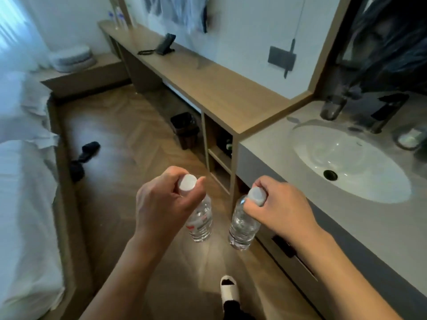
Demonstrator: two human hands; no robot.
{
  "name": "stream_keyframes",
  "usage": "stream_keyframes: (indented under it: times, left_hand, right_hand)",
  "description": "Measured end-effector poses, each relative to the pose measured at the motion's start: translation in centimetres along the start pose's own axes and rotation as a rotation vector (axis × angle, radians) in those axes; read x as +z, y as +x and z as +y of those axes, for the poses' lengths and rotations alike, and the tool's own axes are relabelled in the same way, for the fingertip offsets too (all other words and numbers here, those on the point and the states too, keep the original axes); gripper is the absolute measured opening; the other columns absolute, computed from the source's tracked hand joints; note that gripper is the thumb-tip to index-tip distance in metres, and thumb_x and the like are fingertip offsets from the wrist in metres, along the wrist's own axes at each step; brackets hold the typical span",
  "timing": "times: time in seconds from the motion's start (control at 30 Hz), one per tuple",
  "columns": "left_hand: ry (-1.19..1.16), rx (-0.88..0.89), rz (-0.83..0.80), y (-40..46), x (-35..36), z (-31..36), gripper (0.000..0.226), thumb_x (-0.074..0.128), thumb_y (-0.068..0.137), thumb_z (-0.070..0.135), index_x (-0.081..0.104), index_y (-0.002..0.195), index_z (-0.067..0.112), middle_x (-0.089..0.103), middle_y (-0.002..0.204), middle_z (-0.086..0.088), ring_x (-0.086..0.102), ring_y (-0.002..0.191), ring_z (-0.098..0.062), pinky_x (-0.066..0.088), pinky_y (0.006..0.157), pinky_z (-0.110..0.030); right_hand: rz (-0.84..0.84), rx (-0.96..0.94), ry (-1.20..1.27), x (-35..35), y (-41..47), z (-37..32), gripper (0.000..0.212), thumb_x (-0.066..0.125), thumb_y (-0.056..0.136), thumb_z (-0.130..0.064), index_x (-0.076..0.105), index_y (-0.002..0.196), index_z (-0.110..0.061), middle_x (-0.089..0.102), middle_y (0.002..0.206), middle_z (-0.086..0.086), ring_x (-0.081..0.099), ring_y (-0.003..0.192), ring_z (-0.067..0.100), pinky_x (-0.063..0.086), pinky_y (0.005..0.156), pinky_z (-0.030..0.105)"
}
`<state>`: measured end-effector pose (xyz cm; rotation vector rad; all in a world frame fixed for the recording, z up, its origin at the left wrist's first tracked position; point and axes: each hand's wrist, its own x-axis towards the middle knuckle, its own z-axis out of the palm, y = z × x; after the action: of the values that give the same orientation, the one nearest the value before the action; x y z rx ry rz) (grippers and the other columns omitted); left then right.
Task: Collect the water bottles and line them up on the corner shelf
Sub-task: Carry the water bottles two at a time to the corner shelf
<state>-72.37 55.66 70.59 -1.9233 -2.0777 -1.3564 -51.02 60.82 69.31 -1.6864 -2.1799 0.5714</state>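
left hand [159, 204] & right hand [279, 204] each grip a bottle neck.

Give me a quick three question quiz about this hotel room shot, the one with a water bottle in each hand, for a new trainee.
1. True or false: the left hand grips its bottle around the neck, just under the cap.
2. Where is the black phone? A) on the long wooden counter B) in the sink C) on the bed
3. Fill in: the bottle with the red label is in the ___ hand; the right hand holds the clear bottle.

Key: 1 true; 2 A; 3 left.
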Motion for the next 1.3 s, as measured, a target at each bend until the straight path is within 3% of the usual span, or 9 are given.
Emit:
stream_keyframes:
  times: [0.17,0.37,0.53,0.73,0.87,0.93,1.07,1.2,1.3]
  left_hand:
    - [0.048,-0.035,0.093,9.7,-0.5,-5.0,0.034,0.063,0.082,0.053,0.064,0.077,0.019,0.061,0.063,0.009,0.060,0.054,-0.010,0.051,0.049,-0.039]
    - [0.084,-0.145,0.225,18.3,-0.4,-12.1,0.033,0.065,0.080,0.051,0.064,0.075,0.018,0.061,0.062,0.010,0.058,0.054,-0.008,0.048,0.048,-0.031]
    - [0.076,-0.240,0.226,24.9,1.8,-22.2,0.034,0.063,0.077,0.053,0.062,0.069,0.020,0.057,0.056,0.010,0.054,0.050,-0.009,0.046,0.049,-0.032]
    - [0.099,-0.229,0.245,37.2,1.5,-33.9,0.037,0.062,0.076,0.056,0.063,0.070,0.019,0.054,0.055,0.013,0.049,0.048,-0.006,0.043,0.049,-0.027]
    - [0.112,-0.175,0.271,46.3,0.9,-40.2,0.036,0.064,0.075,0.054,0.063,0.072,0.018,0.051,0.057,0.014,0.046,0.048,-0.005,0.040,0.050,-0.024]
    - [0.100,-0.192,0.258,50.3,0.8,-43.1,0.035,0.065,0.076,0.054,0.062,0.074,0.019,0.052,0.058,0.015,0.048,0.050,-0.001,0.036,0.052,-0.016]
    - [0.103,-0.214,0.235,57.0,1.8,-50.1,0.038,0.063,0.080,0.054,0.066,0.077,0.017,0.058,0.062,0.013,0.053,0.054,-0.003,0.038,0.050,-0.016]
    - [0.156,-0.282,0.210,64.3,3.2,-57.8,0.038,0.060,0.077,0.057,0.065,0.073,0.020,0.058,0.057,0.014,0.054,0.053,-0.008,0.036,0.050,-0.012]
    - [0.188,-0.331,0.137,70.2,2.6,-62.8,0.036,0.060,0.075,0.061,0.064,0.074,0.025,0.061,0.059,0.013,0.059,0.059,-0.008,0.046,0.051,-0.023]
  right_hand:
    - [-0.074,-0.104,-0.018,0.1,11.9,-5.2,0.024,0.061,0.075,-0.048,0.054,0.091,-0.031,0.062,0.079,-0.008,0.059,0.073,0.014,0.054,0.068,0.034]
    - [-0.096,-0.238,0.012,1.9,24.7,-11.0,0.024,0.066,0.076,-0.045,0.055,0.091,-0.029,0.062,0.074,-0.009,0.059,0.068,0.010,0.051,0.062,0.032]
    - [-0.110,-0.277,0.023,6.8,35.8,-16.1,0.021,0.064,0.072,-0.041,0.058,0.087,-0.027,0.063,0.072,-0.008,0.060,0.067,0.014,0.052,0.060,0.034]
    - [-0.123,-0.308,-0.009,11.8,49.8,-24.1,0.033,0.050,0.062,-0.053,0.057,0.082,-0.028,0.061,0.066,-0.009,0.059,0.063,0.013,0.050,0.057,0.033]
    - [-0.082,-0.320,-0.004,13.7,58.4,-29.1,0.023,0.062,0.069,-0.043,0.057,0.084,-0.027,0.061,0.068,-0.009,0.058,0.064,0.013,0.039,0.053,0.027]
    - [-0.093,-0.316,-0.008,14.9,62.2,-30.9,0.021,0.065,0.071,-0.039,0.055,0.085,-0.028,0.060,0.069,-0.010,0.057,0.064,0.013,0.036,0.053,0.026]
    - [-0.130,-0.296,0.000,18.6,71.6,-34.3,0.021,0.065,0.072,-0.042,0.055,0.087,-0.030,0.060,0.069,-0.013,0.057,0.064,0.008,0.039,0.053,0.023]
    - [-0.153,-0.344,-0.021,23.4,82.3,-38.9,0.027,0.058,0.067,-0.050,0.057,0.085,-0.029,0.062,0.070,-0.012,0.060,0.068,0.012,0.049,0.060,0.030]
    - [-0.172,-0.377,-0.024,25.6,90.3,-43.6,0.029,0.056,0.067,-0.052,0.056,0.083,-0.029,0.063,0.071,-0.011,0.060,0.068,0.013,0.050,0.062,0.031]
